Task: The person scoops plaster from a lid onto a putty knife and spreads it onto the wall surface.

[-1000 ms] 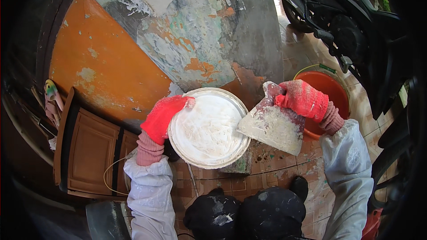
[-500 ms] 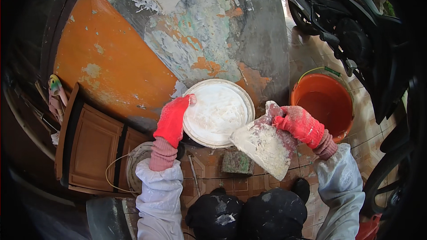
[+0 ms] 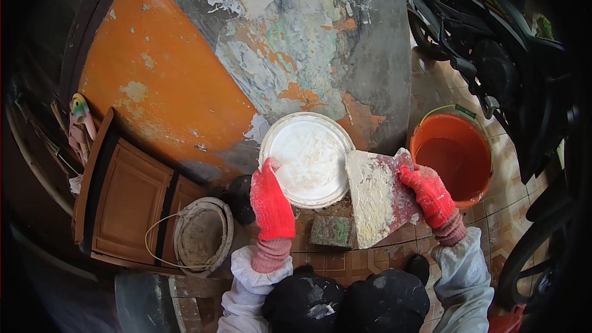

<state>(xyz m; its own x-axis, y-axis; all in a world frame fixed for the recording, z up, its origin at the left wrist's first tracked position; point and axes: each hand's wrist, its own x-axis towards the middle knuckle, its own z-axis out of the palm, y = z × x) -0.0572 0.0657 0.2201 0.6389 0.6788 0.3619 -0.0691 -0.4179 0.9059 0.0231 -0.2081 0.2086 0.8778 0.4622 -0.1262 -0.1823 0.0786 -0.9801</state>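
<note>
Both red-gloved hands, left [image 3: 272, 205] and right [image 3: 430, 192], raised forward, each grip closed.

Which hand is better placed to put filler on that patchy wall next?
Right. The right hand holds the wide trowel, already coated white; the left hand is occupied gripping the round white lid.

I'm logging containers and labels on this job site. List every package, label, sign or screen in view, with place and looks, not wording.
No signs or screens in view.
Orange bucket: on the tiled floor, beyond the right hand; round, with a thin handle carrying a small green tag.
Dirty bucket: lower left, beside the wooden cabinet; round, grey-crusted, with a wire handle.
White round lid: held by the left hand; smeared with white paste.
</note>
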